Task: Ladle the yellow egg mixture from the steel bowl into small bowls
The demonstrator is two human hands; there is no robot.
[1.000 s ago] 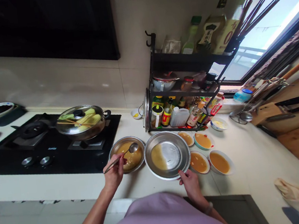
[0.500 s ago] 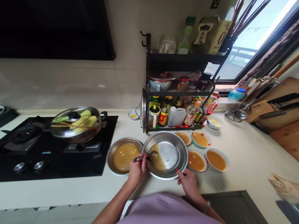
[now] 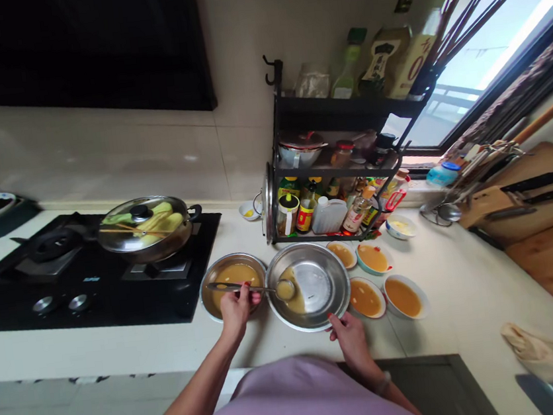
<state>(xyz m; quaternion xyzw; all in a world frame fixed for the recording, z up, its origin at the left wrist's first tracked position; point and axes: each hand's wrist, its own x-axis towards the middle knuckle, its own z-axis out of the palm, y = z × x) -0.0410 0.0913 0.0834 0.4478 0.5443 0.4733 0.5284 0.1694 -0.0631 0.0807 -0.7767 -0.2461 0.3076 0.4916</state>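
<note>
Metal spoon [image 3: 284, 290], pinched by left hand [image 3: 236, 312], has moved from the smaller metal basin [image 3: 207, 297] over the larger metal basin [image 3: 338, 284], whose rim right hand [image 3: 349, 334] pinches toward counter [image 3: 122, 338] front edge.

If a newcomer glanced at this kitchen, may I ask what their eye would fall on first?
Probably the metal bowl at center front: the right hand grips its rim while the left hand holds a ladle over its pooled liquid. Next would come the four smaller bowls of orange-brown liquid just to its right, then the clear-lidded pan on the black stove at left.
</note>
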